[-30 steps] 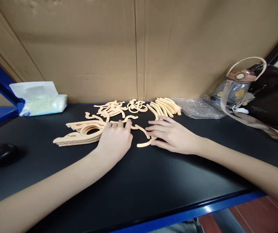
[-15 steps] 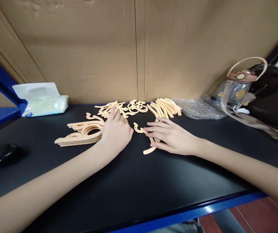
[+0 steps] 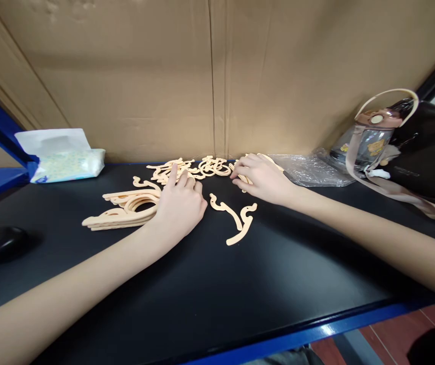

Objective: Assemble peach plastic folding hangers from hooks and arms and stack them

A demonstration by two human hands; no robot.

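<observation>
My left hand [image 3: 181,205] lies over the right end of a stack of cream plastic hanger-like pieces [image 3: 122,218], its index finger stretched out toward a loose pile of small hooked pieces [image 3: 171,171]. What sits under its palm is hidden. At the back, my right hand [image 3: 261,177] is spread over a bundle of curved strips [image 3: 274,161], fingers apart. Between and in front of the hands, a hooked curved piece [image 3: 229,210] lies beside another curved piece [image 3: 242,232] on the black table. More hooks and rings [image 3: 215,166] rest at the back middle.
A tissue pack [image 3: 69,163] stands at the back left, and a black mouse [image 3: 0,243] at the left edge. Toward the right are a clear plastic bag [image 3: 316,170], a strapped bottle [image 3: 377,137] and a black bag [image 3: 430,152]. Cardboard [image 3: 145,81] walls the back.
My right hand has moved up and back from the two separate curved pieces to the strip bundle, uncovering those pieces. My left hand has barely moved.
</observation>
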